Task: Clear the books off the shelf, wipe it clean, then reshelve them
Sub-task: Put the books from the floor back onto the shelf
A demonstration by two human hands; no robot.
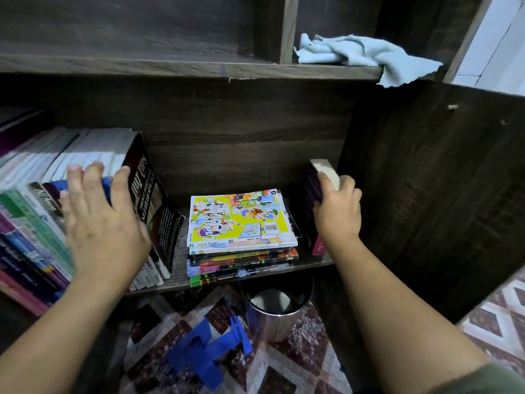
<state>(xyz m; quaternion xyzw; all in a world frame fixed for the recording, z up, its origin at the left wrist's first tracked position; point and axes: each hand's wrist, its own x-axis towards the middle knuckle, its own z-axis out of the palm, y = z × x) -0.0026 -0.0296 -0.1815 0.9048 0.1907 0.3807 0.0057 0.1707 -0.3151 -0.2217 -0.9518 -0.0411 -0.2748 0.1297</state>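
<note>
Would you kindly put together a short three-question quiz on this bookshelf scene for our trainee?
1. True or false: the blue cloth lies on the upper shelf, above the books.
2. Multiple choice: the right hand grips A) the blue cloth, B) a purple book standing upright, C) nothing.
3. Fill in: between the left hand and the right hand, the stack of comics lies ___ (flat or upright).

Key: 1 true; 2 B; 3 flat.
</note>
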